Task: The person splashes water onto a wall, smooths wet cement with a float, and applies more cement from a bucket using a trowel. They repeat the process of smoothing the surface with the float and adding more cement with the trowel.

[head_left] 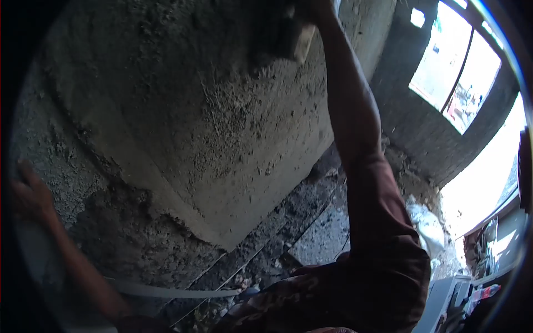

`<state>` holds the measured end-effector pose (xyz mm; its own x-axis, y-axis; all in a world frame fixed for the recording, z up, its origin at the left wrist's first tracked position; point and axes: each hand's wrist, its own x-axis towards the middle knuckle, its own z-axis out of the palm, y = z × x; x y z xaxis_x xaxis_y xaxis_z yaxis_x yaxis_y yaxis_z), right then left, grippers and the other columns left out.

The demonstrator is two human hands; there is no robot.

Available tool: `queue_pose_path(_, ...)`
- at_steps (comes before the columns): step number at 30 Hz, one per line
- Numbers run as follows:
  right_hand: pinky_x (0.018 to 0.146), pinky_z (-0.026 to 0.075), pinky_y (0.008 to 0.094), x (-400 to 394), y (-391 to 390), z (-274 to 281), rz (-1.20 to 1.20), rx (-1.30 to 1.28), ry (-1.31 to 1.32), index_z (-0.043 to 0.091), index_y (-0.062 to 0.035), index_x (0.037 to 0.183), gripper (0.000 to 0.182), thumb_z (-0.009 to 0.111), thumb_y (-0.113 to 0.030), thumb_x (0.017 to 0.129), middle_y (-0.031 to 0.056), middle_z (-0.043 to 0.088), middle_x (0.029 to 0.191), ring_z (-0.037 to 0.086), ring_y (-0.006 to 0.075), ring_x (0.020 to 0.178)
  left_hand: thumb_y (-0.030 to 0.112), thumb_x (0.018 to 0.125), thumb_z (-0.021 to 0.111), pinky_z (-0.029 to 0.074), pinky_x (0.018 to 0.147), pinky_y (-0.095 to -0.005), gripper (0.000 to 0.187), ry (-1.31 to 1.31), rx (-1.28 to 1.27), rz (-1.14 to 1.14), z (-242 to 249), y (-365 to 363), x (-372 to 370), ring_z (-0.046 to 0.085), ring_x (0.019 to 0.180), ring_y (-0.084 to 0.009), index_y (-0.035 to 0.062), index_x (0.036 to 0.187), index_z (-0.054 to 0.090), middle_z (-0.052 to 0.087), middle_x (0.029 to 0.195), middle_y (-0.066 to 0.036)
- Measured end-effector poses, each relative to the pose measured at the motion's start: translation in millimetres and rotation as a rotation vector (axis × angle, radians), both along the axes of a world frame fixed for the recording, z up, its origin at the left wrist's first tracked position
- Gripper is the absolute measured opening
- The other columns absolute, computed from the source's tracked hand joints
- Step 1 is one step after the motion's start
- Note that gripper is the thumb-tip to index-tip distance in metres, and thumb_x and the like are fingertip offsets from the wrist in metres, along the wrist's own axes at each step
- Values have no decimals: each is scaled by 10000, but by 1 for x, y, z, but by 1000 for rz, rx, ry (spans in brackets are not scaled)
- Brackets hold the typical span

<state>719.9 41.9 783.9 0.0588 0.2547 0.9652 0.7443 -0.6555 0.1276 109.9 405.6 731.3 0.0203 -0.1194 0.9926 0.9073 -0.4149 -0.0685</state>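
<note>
Wet grey plaster covers the wall in front of me, smoother toward the right and rough at the lower left. My right hand is raised at the top edge, beside a blocky tool against the plaster; its fingers are mostly cut off and dark, so its grip is unclear. At the far left my left hand is near the rough plaster, its fingers apart, with nothing visible in it.
A window opening lets in bright light at the upper right. White sacks lie at the right by a bright doorway. Below the wall are a grey slab, rubble and a pale curved strip.
</note>
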Motion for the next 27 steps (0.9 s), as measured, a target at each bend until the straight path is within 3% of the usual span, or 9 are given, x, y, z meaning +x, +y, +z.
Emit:
queue_pose_path(3,685,458,438,-65,11,-51,59,281,63,536,30,1077,424,536,-336,863,251,572,923,578,361,811,579,871,449,411,794,-510,626,43,172,-63,6,7,-8,587,934,-396,-7,1010,622,626,989,-244)
queue_pose_path(5,504,368,403,-102,19,-137,137,320,169,529,-31,1064,237,432,-193,920,168,541,759,495,259,602,590,866,446,411,794,-510,640,47,218,-18,11,30,-13,588,937,-396,-5,1024,623,624,1000,-248)
queue_pose_path(11,866,467,424,-239,34,-404,605,611,896,326,81,1304,599,541,-271,869,258,578,1109,582,345,1045,633,843,433,379,847,-532,701,-25,129,156,7,54,-24,561,1012,-405,16,1140,583,603,1099,-235)
queue_pose_path(14,774,496,405,-225,37,-362,655,639,786,308,102,1310,651,554,-311,872,257,604,1011,620,318,928,622,851,427,332,869,-581,699,-57,172,-51,4,5,1,503,1097,-410,24,1193,542,558,1169,-224)
queue_pose_path(17,511,491,376,-172,41,-199,524,579,645,340,100,1290,647,550,-356,880,153,601,673,565,221,516,604,865,419,316,863,-595,681,-42,150,-38,1,7,0,476,1122,-404,55,1261,486,519,1207,-208)
queue_pose_path(18,563,456,351,-169,23,-136,380,273,810,475,26,1103,385,499,-312,920,143,566,817,528,211,605,602,867,416,320,862,-589,676,-35,117,50,-2,12,-4,478,1118,-400,67,1276,476,516,1209,-206)
queue_pose_path(21,690,453,488,-162,31,-3,360,553,586,572,22,1028,409,512,-354,877,271,602,896,586,418,821,597,879,397,322,867,-569,647,-40,111,68,2,3,-1,472,1123,-381,128,1323,445,502,1220,-194)
queue_pose_path(24,736,458,452,-139,36,-67,155,196,394,449,48,1183,454,471,-315,911,246,577,949,568,344,818,593,888,383,309,890,-560,616,-84,135,-4,-1,7,2,457,1142,-364,176,1339,441,501,1226,-181)
queue_pose_path(27,915,427,486,-204,45,-229,547,530,493,416,110,1237,628,468,-424,909,309,507,1187,526,384,1096,597,892,372,297,918,-554,606,-111,61,-14,-8,16,1,449,1154,-356,208,1354,423,488,1245,-170)
